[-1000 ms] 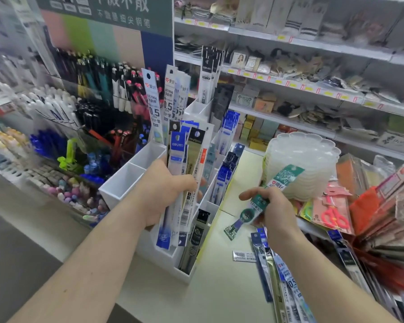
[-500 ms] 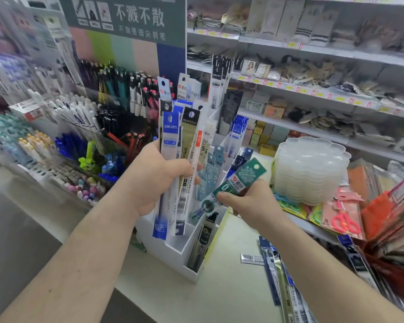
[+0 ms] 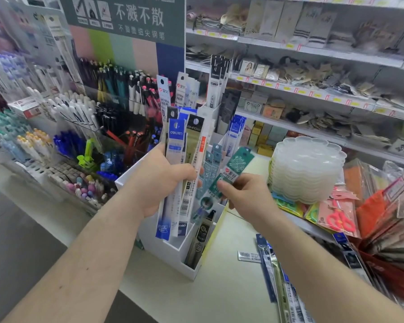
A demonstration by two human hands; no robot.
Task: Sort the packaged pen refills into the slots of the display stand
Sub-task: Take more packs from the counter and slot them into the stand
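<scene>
A white display stand point(image 3: 166, 249) with stepped slots sits on the pale counter, several slots holding upright refill packs. My left hand point(image 3: 160, 183) grips a bundle of long refill packs point(image 3: 180, 159), blue, white and gold, held upright over the stand. My right hand point(image 3: 245, 194) pinches a single green refill pack point(image 3: 231, 170), tilted, its lower end down among similar teal packs point(image 3: 210, 169) in a middle slot. A dark pack point(image 3: 200, 241) stands in the front slot.
More loose refill packs point(image 3: 282, 285) lie on the counter at the lower right, beside a barcode label point(image 3: 248, 255). A stack of clear plastic palettes point(image 3: 306, 171) stands to the right, packaged scissors point(image 3: 338, 217) beside it. Pen racks point(image 3: 75, 136) fill the left; shelves run behind.
My right hand has carried the green pack left from near the palettes to the stand's middle slot. My left hand has lifted its bundle slightly and stayed over the stand.
</scene>
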